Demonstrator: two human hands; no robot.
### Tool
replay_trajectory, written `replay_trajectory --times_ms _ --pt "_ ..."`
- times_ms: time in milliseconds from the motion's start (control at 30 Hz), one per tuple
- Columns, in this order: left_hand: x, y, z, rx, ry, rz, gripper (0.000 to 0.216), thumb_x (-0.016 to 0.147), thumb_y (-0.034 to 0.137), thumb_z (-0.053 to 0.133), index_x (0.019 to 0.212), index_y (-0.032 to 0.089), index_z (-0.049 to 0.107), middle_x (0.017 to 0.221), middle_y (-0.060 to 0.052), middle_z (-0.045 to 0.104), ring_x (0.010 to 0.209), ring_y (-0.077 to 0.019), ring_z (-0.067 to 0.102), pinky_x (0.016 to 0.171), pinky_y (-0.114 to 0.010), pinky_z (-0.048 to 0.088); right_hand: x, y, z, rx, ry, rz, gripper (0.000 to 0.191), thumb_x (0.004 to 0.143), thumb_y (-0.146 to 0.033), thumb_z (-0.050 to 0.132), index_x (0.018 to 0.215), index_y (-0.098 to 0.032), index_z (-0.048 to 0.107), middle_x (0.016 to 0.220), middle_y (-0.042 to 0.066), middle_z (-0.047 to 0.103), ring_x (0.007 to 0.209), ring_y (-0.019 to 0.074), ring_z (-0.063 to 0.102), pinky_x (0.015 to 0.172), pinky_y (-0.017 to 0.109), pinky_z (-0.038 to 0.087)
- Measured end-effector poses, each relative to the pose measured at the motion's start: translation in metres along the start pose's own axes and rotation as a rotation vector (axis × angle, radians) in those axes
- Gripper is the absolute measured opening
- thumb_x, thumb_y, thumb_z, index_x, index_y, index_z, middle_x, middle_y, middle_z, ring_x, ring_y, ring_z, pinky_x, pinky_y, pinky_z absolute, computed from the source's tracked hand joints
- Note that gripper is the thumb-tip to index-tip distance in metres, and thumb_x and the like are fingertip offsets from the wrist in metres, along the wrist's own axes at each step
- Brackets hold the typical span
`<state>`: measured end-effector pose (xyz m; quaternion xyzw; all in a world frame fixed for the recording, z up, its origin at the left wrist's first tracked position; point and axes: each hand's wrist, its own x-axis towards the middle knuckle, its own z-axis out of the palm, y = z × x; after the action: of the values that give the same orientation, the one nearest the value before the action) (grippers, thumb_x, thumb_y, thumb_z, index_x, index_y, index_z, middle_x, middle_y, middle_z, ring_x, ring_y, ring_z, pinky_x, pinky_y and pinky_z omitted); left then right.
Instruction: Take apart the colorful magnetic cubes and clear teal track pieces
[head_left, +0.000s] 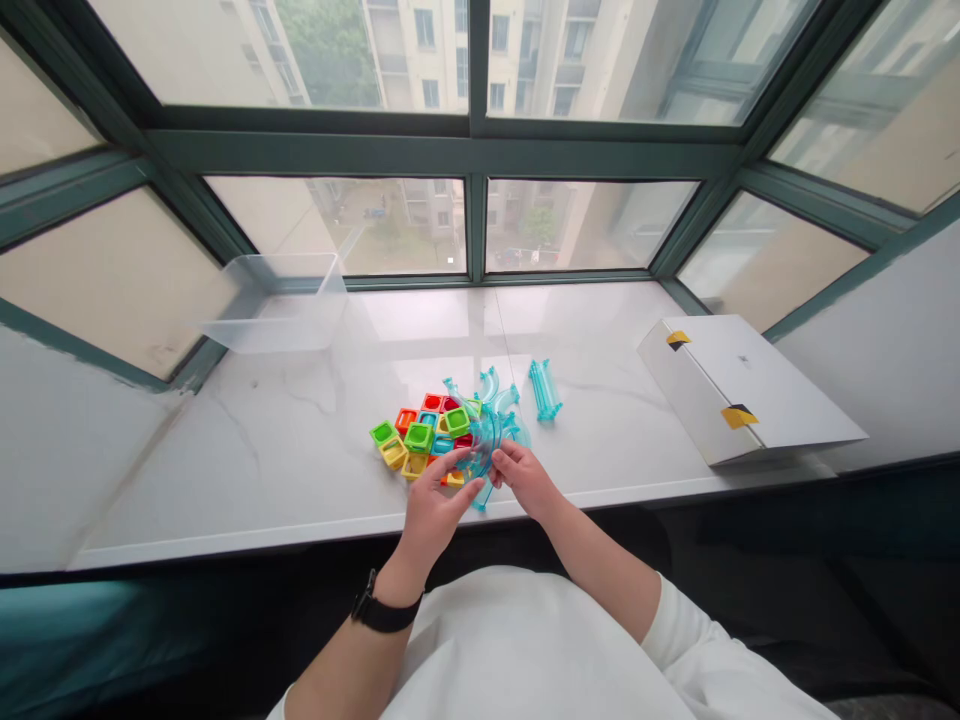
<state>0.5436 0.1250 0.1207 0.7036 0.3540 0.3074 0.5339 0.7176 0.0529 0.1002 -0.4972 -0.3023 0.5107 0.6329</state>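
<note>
My left hand (439, 505) and my right hand (525, 478) both pinch a clear blue curved track piece (486, 450) just above the front of the white marble sill (300, 440). A black watch sits on my left wrist. Right behind my hands lies a pile of coloured square blocks (424, 435) in green, yellow, red, orange and blue. More clear blue curved pieces (501, 392) lie behind the pile. A straight blue track piece (545, 390) rests to their right.
A clear plastic tub (277, 303) stands at the back left of the sill. A white cardboard box (739, 385) with yellow tape lies at the right. Window panes with dark green frames rise behind the sill.
</note>
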Motion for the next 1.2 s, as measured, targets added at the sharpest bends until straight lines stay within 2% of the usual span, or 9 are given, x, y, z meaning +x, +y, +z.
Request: replay_trajectory --times_ms 100,200,333,533,767,867,967,1100,1200 --pt "0.001 -0.006 -0.004 -0.054 0.026 -0.056 0.053 0.087 0.050 0.082 0.132 0.026 0.072 0.129 -0.010 0.077 0.114 -0.0275 0.074 0.102 -0.044 0.060 -0.001 0.004 -0.004 0.093 0.062 0.032 0.052 0.081 -0.071 0.082 0.089 -0.021 0.073 0.073 0.000 0.064 0.061 0.0132 0.055 0.058 0.027 0.046" --pt "0.006 -0.009 -0.014 0.055 0.141 -0.049 0.052 0.087 0.052 0.081 0.131 0.026 0.071 0.123 -0.009 0.078 0.107 -0.0258 0.075 0.096 -0.042 0.061 -0.005 0.005 -0.011 0.138 0.118 0.032 0.051 0.083 -0.069 0.081 0.098 -0.021 0.077 0.084 0.003 0.066 0.070 0.0145 0.059 0.060 0.026 0.048" --pt "0.017 -0.015 -0.026 0.332 0.267 0.076 0.046 0.090 0.049 0.077 0.129 0.026 0.068 0.112 -0.007 0.078 0.106 -0.0273 0.073 0.096 -0.043 0.058 -0.010 0.005 -0.021 0.091 0.115 0.020 0.047 0.084 -0.066 0.080 0.101 -0.021 0.079 0.089 0.005 0.067 0.083 0.0188 0.062 0.066 0.028 0.056" --pt "0.033 -0.028 -0.024 0.651 0.257 0.217 0.036 0.094 0.043 0.071 0.124 0.023 0.066 0.100 -0.008 0.075 0.095 -0.0300 0.070 0.093 -0.046 0.055 -0.017 0.005 -0.022 0.059 0.061 0.028 0.044 0.088 -0.063 0.077 0.104 -0.022 0.076 0.104 0.008 0.071 0.096 0.0221 0.067 0.075 0.031 0.060" --pt "0.030 -0.033 -0.009 0.824 0.196 0.285 0.033 0.096 0.035 0.067 0.126 0.023 0.069 0.113 -0.014 0.067 0.107 -0.0334 0.067 0.093 -0.045 0.055 -0.017 -0.008 -0.015 0.171 -0.038 0.094 0.045 0.088 -0.062 0.072 0.109 -0.021 0.071 0.111 0.011 0.074 0.089 0.0243 0.073 0.073 0.035 0.060" --pt "0.024 -0.036 -0.006 0.838 0.206 0.281 0.036 0.095 0.036 0.068 0.129 0.023 0.070 0.130 -0.017 0.059 0.114 -0.0352 0.066 0.096 -0.048 0.056 -0.016 -0.007 -0.016 0.169 0.002 0.095 0.043 0.089 -0.055 0.074 0.114 -0.021 0.071 0.105 0.010 0.074 0.086 0.0226 0.072 0.072 0.034 0.058" --pt "0.018 -0.040 -0.006 0.834 0.219 0.282 0.035 0.097 0.037 0.067 0.128 0.022 0.071 0.141 -0.019 0.051 0.111 -0.0334 0.066 0.096 -0.049 0.057 -0.016 -0.003 -0.019 0.113 0.072 0.091 0.041 0.087 -0.051 0.079 0.116 -0.022 0.072 0.104 0.007 0.074 0.084 0.0202 0.072 0.070 0.031 0.056" --pt "0.014 -0.043 -0.011 0.785 0.203 0.298 0.035 0.097 0.038 0.067 0.128 0.021 0.070 0.143 -0.018 0.051 0.102 -0.0284 0.066 0.096 -0.047 0.058 -0.016 0.002 -0.022 0.056 0.089 0.085 0.048 0.085 -0.056 0.082 0.116 -0.021 0.071 0.102 0.006 0.074 0.083 0.0193 0.071 0.071 0.032 0.056" --pt "0.013 -0.037 -0.016 0.769 0.246 0.330 0.037 0.096 0.040 0.068 0.128 0.021 0.070 0.142 -0.019 0.052 0.109 -0.0309 0.064 0.101 -0.049 0.055 -0.015 0.004 -0.023 0.020 0.109 0.067 0.050 0.085 -0.059 0.081 0.115 -0.021 0.071 0.100 0.005 0.074 0.081 0.0189 0.071 0.071 0.033 0.058"
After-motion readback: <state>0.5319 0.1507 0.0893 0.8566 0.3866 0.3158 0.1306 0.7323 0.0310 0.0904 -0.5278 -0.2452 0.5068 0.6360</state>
